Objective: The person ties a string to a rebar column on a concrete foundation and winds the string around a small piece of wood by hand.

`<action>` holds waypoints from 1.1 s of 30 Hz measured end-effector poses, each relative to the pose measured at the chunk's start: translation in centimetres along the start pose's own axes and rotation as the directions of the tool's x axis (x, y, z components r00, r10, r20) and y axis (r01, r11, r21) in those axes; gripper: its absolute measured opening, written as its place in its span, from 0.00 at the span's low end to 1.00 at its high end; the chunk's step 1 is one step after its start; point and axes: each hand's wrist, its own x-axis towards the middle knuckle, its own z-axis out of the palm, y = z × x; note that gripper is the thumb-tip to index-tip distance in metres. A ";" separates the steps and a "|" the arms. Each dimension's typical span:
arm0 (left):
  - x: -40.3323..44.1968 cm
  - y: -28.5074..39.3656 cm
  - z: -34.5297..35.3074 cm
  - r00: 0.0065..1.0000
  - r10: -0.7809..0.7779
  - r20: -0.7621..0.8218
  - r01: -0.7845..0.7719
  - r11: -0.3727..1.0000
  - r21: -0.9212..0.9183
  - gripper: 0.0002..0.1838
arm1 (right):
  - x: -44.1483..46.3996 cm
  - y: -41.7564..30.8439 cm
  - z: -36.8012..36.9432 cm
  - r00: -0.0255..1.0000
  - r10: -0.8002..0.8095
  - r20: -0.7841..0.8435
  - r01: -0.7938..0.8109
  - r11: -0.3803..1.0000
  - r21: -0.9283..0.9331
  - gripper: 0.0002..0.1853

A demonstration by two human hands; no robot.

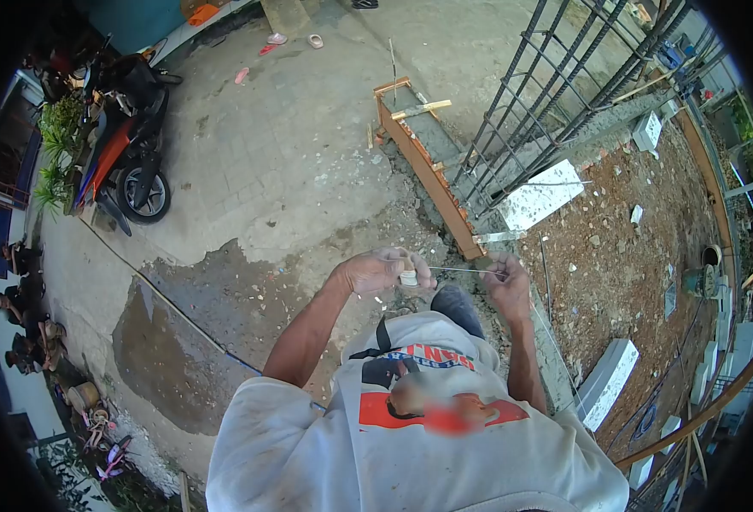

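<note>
My left hand [375,272] is closed around a small pale spool of string [408,278] in front of my chest. A thin length of string [455,270] runs taut from the spool across to my right hand [508,288], whose fingers pinch it. Just beyond my hands lies the near end of a long wooden form board [432,189], with wet grey concrete [434,132] behind it. One dark shoe or trouser leg [456,305] shows below the string.
A rebar column cage [547,94] rises at the upper right. White blocks [543,194] lie on the reddish soil [620,256]. A motorcycle [120,162] stands at left, near a wet patch [180,341] and a hose [172,299]. Several people [28,316] sit at far left.
</note>
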 end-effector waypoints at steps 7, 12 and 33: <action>4.1 8.8 -1.6 0.986 -0.157 0.047 0.117 0.876 0.468 0.41 | 5.0 -6.2 5.3 0.981 -0.188 0.058 0.188 0.982 0.004 0.27; 7.5 14.8 -5.0 0.903 -0.417 -0.101 0.365 0.622 0.693 0.44 | 9.7 -9.1 7.9 0.962 -0.265 0.069 0.269 0.961 -0.061 0.27; 19.3 24.6 -18.7 0.821 -0.552 0.146 -0.110 0.098 0.989 0.46 | 24.6 -9.7 17.1 0.921 0.333 -0.201 -0.239 0.892 0.385 0.23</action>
